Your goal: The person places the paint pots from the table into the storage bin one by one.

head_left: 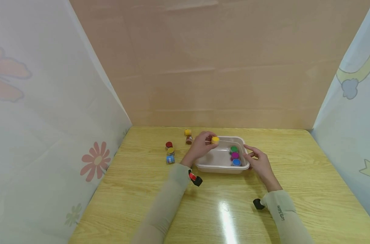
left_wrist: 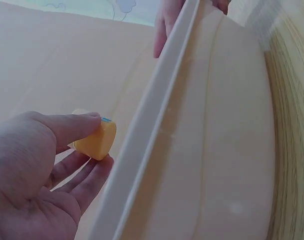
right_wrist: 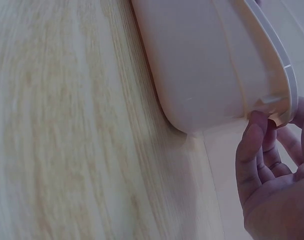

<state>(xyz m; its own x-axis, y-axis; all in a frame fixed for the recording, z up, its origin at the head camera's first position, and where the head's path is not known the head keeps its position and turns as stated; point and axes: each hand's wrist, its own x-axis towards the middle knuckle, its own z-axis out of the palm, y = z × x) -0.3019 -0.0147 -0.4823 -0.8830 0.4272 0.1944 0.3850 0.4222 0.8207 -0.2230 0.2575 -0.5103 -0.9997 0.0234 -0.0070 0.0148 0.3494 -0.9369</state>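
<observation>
while the left hand (head_left: 200, 146) holds a small yellow plastic jar (head_left: 215, 140) between thumb and fingers, drawn in to its width, that jar hangs over the far side of a pale pink rectangular plastic tub (head_left: 221, 167), near the middle of the wood-grained tabletop (head_left: 294, 162)'s far edge. the right hand (head_left: 260, 164) pinches the tub's right rim, fingers bent and almost closed. inside, beside the right wall, sit green-lidded (head_left: 234, 149), magenta-lidded (head_left: 235, 156) and blue-lidded (head_left: 236, 162) round jars. toward the tabletop's far left corner lie orange-yellow (head_left: 188, 132), brown (head_left: 189, 140), red-lidded (head_left: 169, 145), dull-yellow-lidded (head_left: 171, 151) and light-blue (head_left: 170, 159) small jars.
</observation>
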